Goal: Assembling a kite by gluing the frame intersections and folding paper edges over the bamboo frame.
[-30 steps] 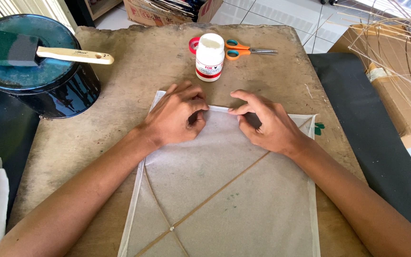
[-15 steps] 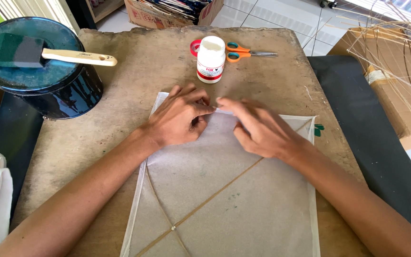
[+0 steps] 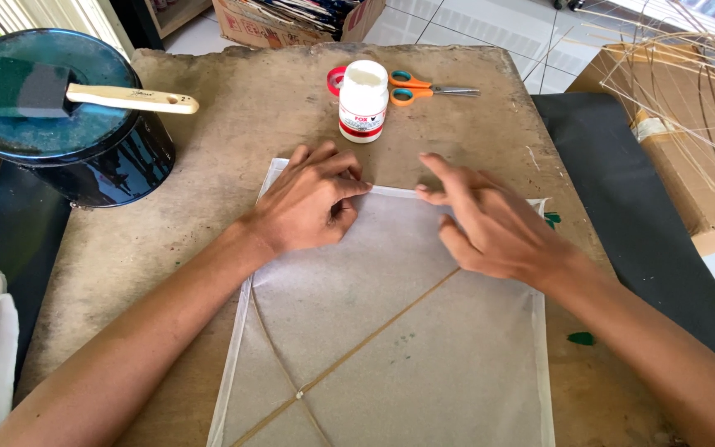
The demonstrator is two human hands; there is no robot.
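Head view: both hands, left (image 3: 312,203) and right (image 3: 490,223), press flat on paper kite (image 3: 391,331).

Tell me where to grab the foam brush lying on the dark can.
Take the foam brush by its pale wooden handle, coming from above on the can's right. The handle lies flat and juts past the rim of the can, so fingers can likely close around it while staying off the dark foam head.
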